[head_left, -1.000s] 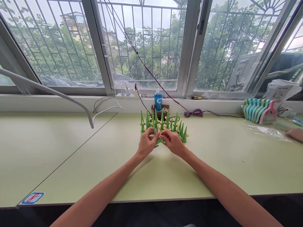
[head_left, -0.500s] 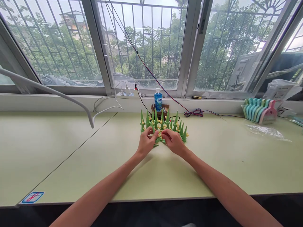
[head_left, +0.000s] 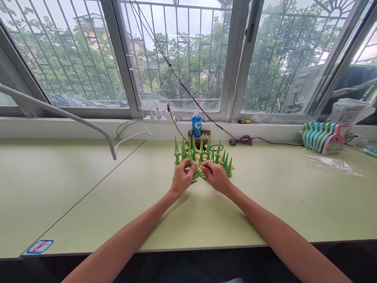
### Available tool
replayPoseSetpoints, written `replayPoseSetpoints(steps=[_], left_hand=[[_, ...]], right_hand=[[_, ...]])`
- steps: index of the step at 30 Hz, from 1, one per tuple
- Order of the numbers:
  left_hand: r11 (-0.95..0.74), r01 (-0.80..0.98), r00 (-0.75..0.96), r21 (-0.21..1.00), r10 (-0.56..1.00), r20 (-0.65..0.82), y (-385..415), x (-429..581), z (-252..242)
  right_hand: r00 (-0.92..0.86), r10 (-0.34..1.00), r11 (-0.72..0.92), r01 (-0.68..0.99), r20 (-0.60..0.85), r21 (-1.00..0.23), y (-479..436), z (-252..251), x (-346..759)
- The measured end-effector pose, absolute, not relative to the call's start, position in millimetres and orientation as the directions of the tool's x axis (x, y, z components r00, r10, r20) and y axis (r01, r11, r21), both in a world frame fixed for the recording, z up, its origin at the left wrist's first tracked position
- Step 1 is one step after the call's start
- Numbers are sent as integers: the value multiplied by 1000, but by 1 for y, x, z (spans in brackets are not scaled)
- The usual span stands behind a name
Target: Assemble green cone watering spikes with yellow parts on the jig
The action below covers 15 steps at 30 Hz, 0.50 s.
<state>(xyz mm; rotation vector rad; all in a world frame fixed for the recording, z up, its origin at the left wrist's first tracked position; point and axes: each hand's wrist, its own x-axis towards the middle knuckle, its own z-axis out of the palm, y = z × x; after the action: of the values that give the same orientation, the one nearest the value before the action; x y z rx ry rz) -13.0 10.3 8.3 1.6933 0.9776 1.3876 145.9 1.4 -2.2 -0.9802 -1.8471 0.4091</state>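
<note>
My left hand (head_left: 183,175) is closed on a green cone (head_left: 191,158), whose pointed tip sticks up past the fingers. Close to its right, my right hand (head_left: 216,175) pinches something small and yellowish, too small to name and partly hidden by the fingers. Several upright green cones (head_left: 218,150) with small yellow pieces (head_left: 233,168) on them stand in a cluster just behind both hands. Below the fingers, a few green cones (head_left: 202,177) lie on their sides on the table (head_left: 182,220).
Behind the cones a blue bottle (head_left: 196,125) stands by a small brown box (head_left: 208,135). A coiled cable (head_left: 241,140) lies against the sill. On the right are a row of pastel plastic pieces (head_left: 322,138) and a clear plastic bag (head_left: 334,164). A grey tube (head_left: 79,118) hangs at left.
Both hands keep almost the same place and grip. The whole view has shifted very slightly.
</note>
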Motion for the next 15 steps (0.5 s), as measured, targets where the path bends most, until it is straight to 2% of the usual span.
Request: replayPoseSetpoints(steps=[7, 15], left_hand=[[-459, 122, 138, 880, 886, 443, 11, -13, 6], [-422, 86, 115, 902, 904, 412, 10, -11, 8]], right_hand=[[-191, 764, 618, 491, 617, -614, 3, -2, 145], [-208, 767, 626, 451, 607, -636, 1, -1, 144]])
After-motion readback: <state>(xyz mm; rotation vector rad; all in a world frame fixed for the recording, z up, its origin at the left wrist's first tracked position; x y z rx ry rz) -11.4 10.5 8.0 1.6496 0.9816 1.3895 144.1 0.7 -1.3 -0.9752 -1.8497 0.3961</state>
